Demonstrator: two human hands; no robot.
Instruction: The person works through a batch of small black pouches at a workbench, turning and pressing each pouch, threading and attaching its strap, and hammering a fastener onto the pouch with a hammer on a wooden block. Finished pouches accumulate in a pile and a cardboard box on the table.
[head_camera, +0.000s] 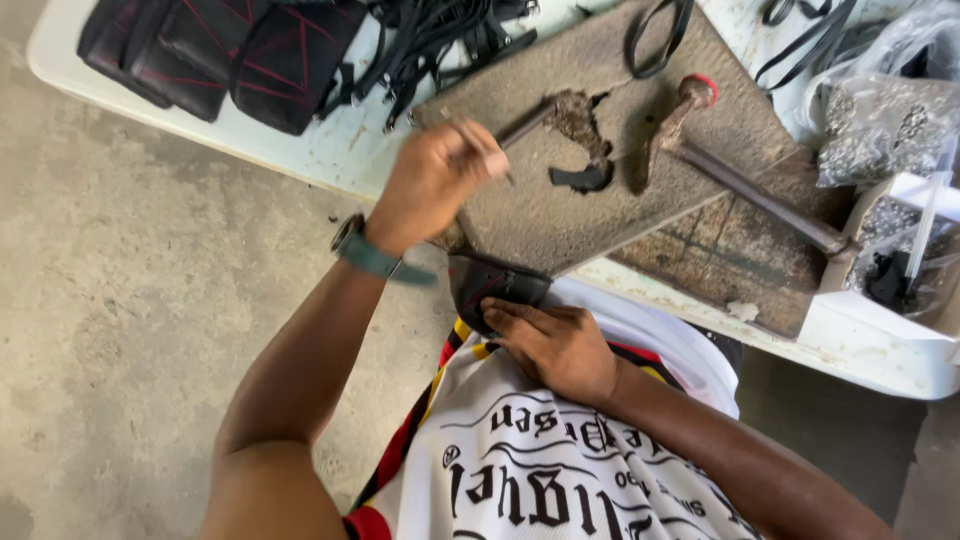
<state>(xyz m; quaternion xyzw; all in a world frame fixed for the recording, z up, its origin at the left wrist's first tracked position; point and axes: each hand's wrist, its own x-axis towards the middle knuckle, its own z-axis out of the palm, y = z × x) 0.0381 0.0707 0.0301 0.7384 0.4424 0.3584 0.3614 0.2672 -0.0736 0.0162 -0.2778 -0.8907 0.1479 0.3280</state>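
My left hand, with a teal watch on its wrist, is closed on a thin dark metal rod whose tip rests on a worn wooden board. My right hand presses a black leather piece with red stitching against my lap, just below the board's near edge. A small black crescent-shaped scrap lies beside a ragged hole in the board. A rusty hammer with a metal pipe handle lies across the board, to the right of both hands.
A white table carries a pile of black red-stitched pieces, a tangle of black straps, clear bags of small metal parts and a white box. Concrete floor lies at the left.
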